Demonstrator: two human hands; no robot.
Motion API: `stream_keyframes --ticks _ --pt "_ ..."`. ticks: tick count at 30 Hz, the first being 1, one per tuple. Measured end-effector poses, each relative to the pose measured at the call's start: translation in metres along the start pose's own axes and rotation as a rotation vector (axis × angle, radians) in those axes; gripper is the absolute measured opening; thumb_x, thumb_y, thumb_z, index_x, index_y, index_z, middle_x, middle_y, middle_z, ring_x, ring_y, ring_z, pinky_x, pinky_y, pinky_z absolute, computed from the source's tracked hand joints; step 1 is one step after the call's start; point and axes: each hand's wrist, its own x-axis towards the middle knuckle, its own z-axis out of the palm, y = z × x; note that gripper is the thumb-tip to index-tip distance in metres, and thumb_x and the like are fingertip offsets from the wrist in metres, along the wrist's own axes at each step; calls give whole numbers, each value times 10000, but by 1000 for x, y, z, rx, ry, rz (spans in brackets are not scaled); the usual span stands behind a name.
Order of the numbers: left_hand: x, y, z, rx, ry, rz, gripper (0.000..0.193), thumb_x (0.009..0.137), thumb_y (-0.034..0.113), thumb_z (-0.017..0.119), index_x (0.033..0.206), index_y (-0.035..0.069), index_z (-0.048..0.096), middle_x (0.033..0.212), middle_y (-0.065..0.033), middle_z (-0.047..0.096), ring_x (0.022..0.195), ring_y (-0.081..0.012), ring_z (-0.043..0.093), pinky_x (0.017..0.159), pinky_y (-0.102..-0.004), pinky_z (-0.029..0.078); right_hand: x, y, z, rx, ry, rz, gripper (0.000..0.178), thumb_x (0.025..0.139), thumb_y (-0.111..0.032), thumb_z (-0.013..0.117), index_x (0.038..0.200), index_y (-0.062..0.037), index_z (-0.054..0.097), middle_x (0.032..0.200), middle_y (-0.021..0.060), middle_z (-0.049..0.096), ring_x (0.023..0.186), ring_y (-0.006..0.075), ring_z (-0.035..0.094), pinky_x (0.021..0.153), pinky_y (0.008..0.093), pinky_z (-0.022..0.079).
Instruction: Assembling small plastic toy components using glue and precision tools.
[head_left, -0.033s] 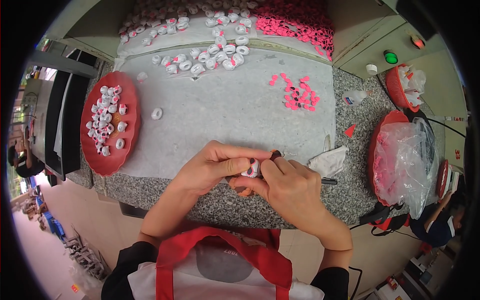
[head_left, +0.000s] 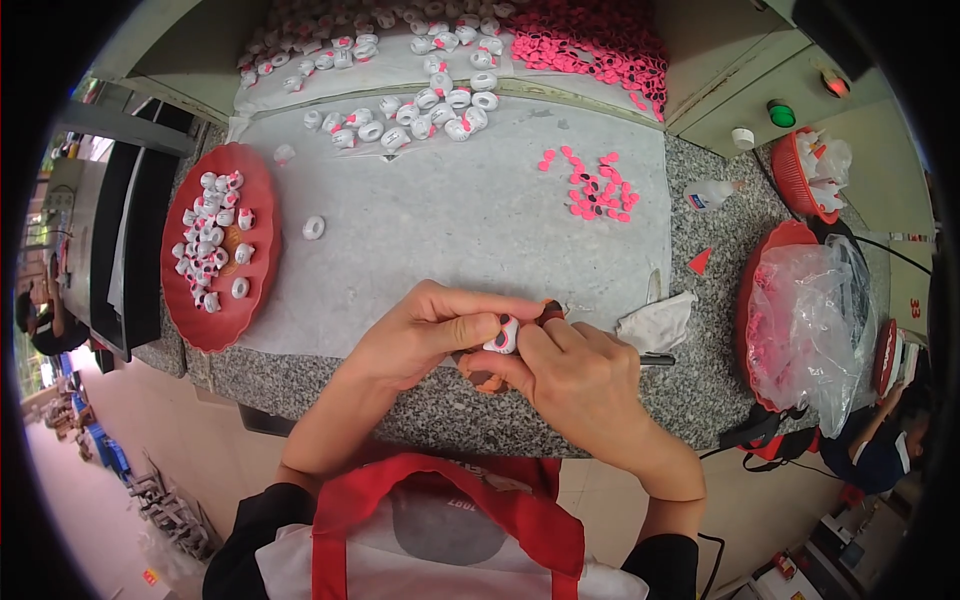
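Both my hands meet over the near edge of the granite bench. My left hand [head_left: 425, 330] is closed, its thumb and index finger pinching a small white molded piece [head_left: 502, 337] with pink and black marks. My right hand [head_left: 590, 385] is closed too, its bent fingers pressed against the piece's right side. Beneath and behind the fingers, a brown-and-orange object [head_left: 485, 378] shows in part; its kind is hidden. A dark pen-like stick [head_left: 657, 359] juts out to the right from behind my right hand; whether I hold it, I cannot tell.
At left, a red scalloped tray [head_left: 262, 290] bears several white pieces. Loose pink pieces [head_left: 600, 190] lie on the white sheet [head_left: 430, 230]. More white pieces [head_left: 430, 110] sit at the back. To the right are a cloth [head_left: 655, 320], a small bottle [head_left: 708, 194] and a plastic bag [head_left: 810, 320].
My right hand has shifted very slightly, and the dark stick beside it sits a touch higher. The white piece is still between my hands.
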Motion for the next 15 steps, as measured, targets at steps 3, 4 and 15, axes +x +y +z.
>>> stream_keyframes --ticks 3,4,15 --pt "-1 2 0 -8 -17 -15 348 843 137 552 1091 -107 525 982 -163 607 902 -193 587 774 -289 467 0 1 0 13 1 -9 450 650 -435 690 595 -73 428 510 36 463 405 178 509 354 278 387" --pt "-1 2 0 -8 -16 -15 348 843 137 552 1091 -107 525 982 -163 607 902 -193 587 774 -289 467 1 1 0 45 -4 -1 449 651 -435 690 597 -72 431 511 34 467 405 179 511 355 278 389" --pt "0 -1 -1 30 -23 6 350 848 142 546 1101 -100 522 989 -157 605 910 -190 582 772 -287 467 2 1 -2 52 -26 42 458 649 -446 686 586 -75 425 523 39 477 407 179 515 353 275 390"
